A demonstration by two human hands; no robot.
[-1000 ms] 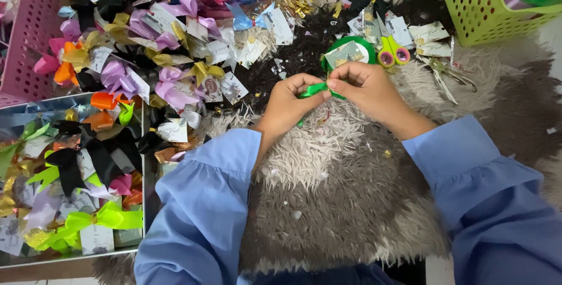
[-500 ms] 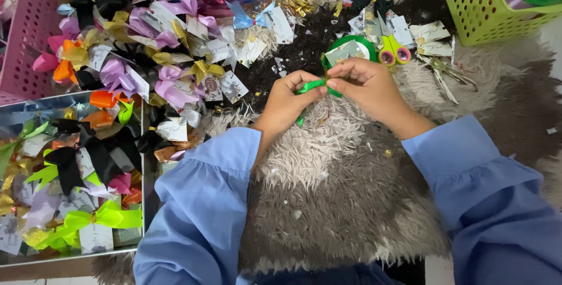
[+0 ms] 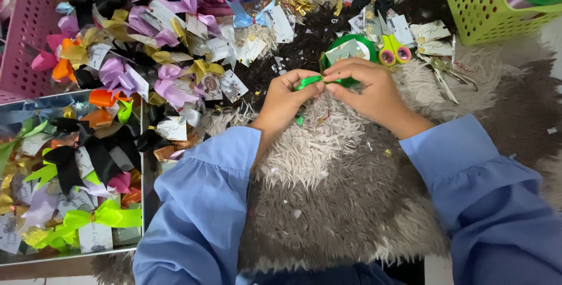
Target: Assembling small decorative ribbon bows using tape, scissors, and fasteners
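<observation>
Small white rectangular paper tags hang on the bows; more tags lie beside the green basket.

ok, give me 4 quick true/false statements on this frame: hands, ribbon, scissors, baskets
1. Both hands, the left hand and the right hand, pinch a green ribbon. True.
2. The scissors are in the right hand. False: they lie on the rug beyond it.
3. The green basket stands at the far right. True.
4. The finished bows are piled on the right. False: they lie on the left.
</observation>
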